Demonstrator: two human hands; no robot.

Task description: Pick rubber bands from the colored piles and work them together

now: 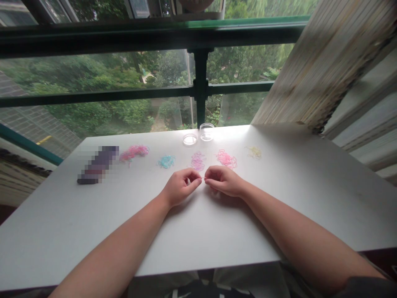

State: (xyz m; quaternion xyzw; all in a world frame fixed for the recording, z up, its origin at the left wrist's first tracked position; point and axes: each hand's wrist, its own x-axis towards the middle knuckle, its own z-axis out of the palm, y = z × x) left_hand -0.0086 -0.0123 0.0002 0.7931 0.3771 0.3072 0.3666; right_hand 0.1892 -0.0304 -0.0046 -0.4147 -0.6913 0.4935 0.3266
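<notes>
My left hand [181,187] and my right hand [226,181] meet over the middle of the white table, fingertips a small gap apart. Both are closed in a pinch. A thin pale pink rubber band [203,178] spans the gap, one end in each hand; most of it is hidden by the fingers. Just beyond them lie a lilac pile of small rubber bands [197,160] and a pink pile [226,158]. A turquoise pile [166,161] sits to the left, and a small yellow pile [254,152] to the right.
A mixed, mostly pink heap of bands [135,152] lies at the back left, beside a pixelated dark object [98,165]. Near the window edge stand a clear round container [206,131] and its lid [190,140]. A striped curtain [291,70] hangs at the right; green railings cross the window.
</notes>
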